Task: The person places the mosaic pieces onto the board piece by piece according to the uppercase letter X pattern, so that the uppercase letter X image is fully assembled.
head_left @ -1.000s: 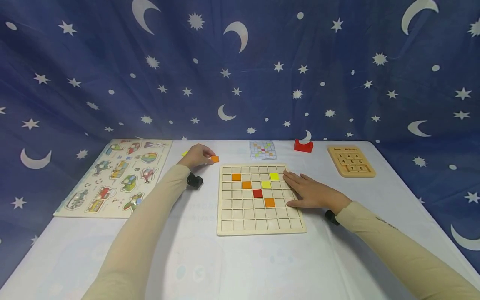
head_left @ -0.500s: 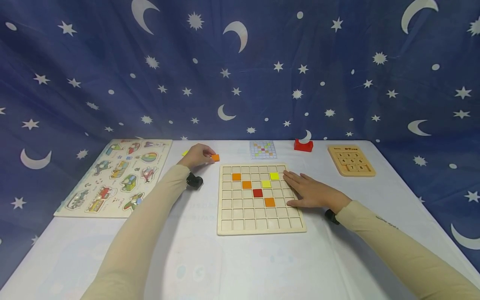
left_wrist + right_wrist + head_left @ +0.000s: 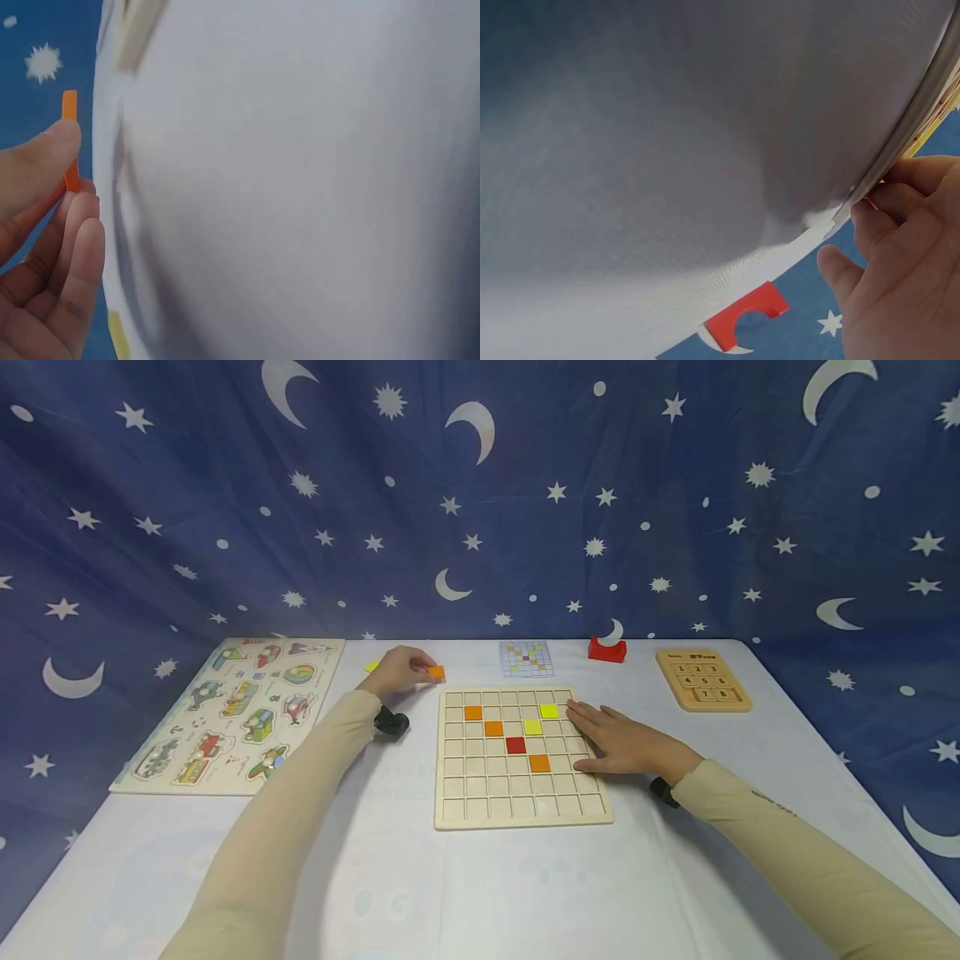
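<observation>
Between thumb and fingers, my left hand (image 3: 401, 671) pinches a thin orange square tile (image 3: 71, 142), beyond the upper left corner of the wooden grid board (image 3: 487, 810). Fingers spread, my right hand (image 3: 622, 743) rests on the board's right edge. On the grid are orange tiles (image 3: 539, 763), a red tile (image 3: 515, 745) and yellow tiles (image 3: 550, 711), along two diagonals. Behind the board lies a printed pattern card (image 3: 526, 659) with coloured squares. A yellow tile (image 3: 372, 666) on the table is partly hidden behind my left hand.
At the left lies a picture puzzle board (image 3: 232, 718) with vehicles. A red holder (image 3: 607, 650) stands at the back, and a wooden number puzzle (image 3: 702, 681) lies at the right. A dark blue starry cloth (image 3: 480, 502) hangs behind the table.
My left hand has shifted slightly to the right and away from me, with the orange tile pinched in it throughout. The right hand stays on the board's edge.
</observation>
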Available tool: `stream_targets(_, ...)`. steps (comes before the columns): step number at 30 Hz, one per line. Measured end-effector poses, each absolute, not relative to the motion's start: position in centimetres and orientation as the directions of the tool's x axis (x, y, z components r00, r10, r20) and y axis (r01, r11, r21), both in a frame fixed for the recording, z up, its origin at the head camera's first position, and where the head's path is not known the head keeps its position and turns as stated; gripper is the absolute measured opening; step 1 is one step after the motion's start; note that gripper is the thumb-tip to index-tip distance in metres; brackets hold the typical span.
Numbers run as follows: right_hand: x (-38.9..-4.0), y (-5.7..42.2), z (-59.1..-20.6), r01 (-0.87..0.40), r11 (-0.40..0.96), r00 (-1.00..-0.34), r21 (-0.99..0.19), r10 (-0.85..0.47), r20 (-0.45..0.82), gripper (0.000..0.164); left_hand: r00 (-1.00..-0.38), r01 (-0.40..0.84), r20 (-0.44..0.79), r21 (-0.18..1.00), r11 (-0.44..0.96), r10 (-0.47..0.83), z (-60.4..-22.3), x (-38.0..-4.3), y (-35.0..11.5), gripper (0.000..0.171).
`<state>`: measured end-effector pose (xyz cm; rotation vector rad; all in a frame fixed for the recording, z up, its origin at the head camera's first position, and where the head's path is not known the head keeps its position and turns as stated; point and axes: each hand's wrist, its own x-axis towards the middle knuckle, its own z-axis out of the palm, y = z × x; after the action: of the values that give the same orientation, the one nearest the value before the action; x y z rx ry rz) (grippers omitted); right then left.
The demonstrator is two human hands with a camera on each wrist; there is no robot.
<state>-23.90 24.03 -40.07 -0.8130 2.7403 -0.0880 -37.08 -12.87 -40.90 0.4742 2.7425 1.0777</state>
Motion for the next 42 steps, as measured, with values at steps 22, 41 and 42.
stream_targets(22,-24.2,24.3,-39.8,-0.52,0.841,-0.801,-0.149,-0.541,-0.257,0.09,-0.836,0.387,0.036,0.747,0.541,0.547,-38.4,-30.9,-5.8,0.026)
stream_targets(41,-25.9,24.4,-39.8,-0.496,0.858,-0.81,-0.138,-0.514,-0.284,0.09,-0.759,0.429,-0.02,0.737,0.522,0.651,-38.5,-26.2,-1.2,0.022)
stream_targets(42,-25.9,24.4,-39.8,-0.497,0.856,-0.809,-0.139,-0.516,-0.282,0.089,-0.752,0.432,-0.023,0.738,0.519,0.659,-38.5,-25.9,-0.9,0.022)
